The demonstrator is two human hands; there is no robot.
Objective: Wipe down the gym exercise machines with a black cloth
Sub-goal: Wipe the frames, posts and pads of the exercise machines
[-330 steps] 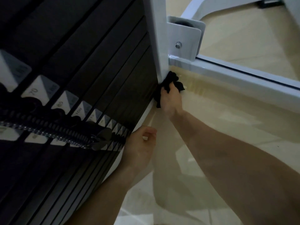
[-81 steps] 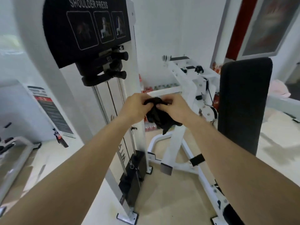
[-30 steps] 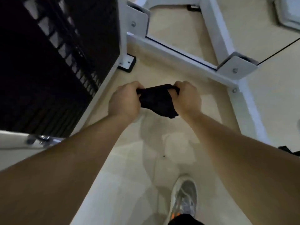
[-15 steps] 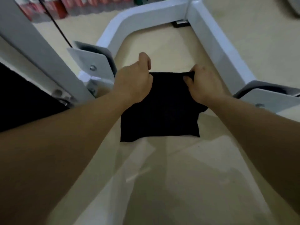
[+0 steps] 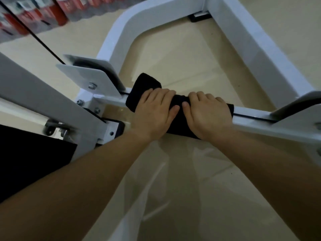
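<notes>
Head view looks down on a low white bar (image 5: pixel 260 119) of the machine base. Cloth (image 5: pixel 143 87) is draped over it at centre, one end poking out toward 11 o'clock. Left grip (image 5: pixel 154 110) and right grip (image 5: pixel 208 113) sit side by side on it, fingers curled over the far edge, clamping cloth to bar. This bar's wipe looks barely begun: bare bar runs on toward 3 o'clock, and the curved frame (image 5: pixel 121 32) at 12 o'clock seems left to do

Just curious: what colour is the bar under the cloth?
The bar is white, under a black cloth; head view shows it best.
</notes>
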